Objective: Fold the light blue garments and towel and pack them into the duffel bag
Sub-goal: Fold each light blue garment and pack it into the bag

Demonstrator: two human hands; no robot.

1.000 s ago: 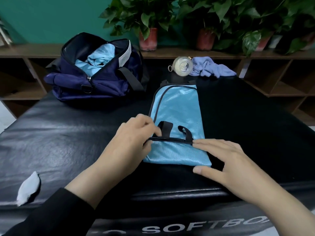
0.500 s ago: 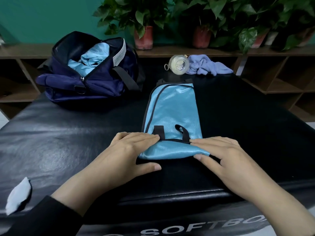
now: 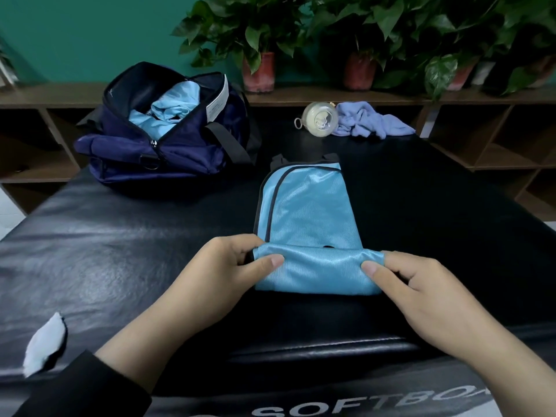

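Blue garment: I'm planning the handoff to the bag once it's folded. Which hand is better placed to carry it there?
Left hand: it pinches the blue garment on the side nearer the duffel bag; the right hand is farther.

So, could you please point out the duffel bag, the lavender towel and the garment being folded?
duffel bag (image 3: pixel 126 159): head view, navy front side.
lavender towel (image 3: pixel 368 121): head view, crumpled middle.
garment (image 3: pixel 310 212): head view, flat upper panel.

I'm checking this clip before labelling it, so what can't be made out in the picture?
Head view only:
- Left hand and right hand: fingers hidden behind the light blue garment.
- Duffel bag: its contents below the top blue cloth, hidden by its walls.
- Mat lettering: cut off by the bottom edge.
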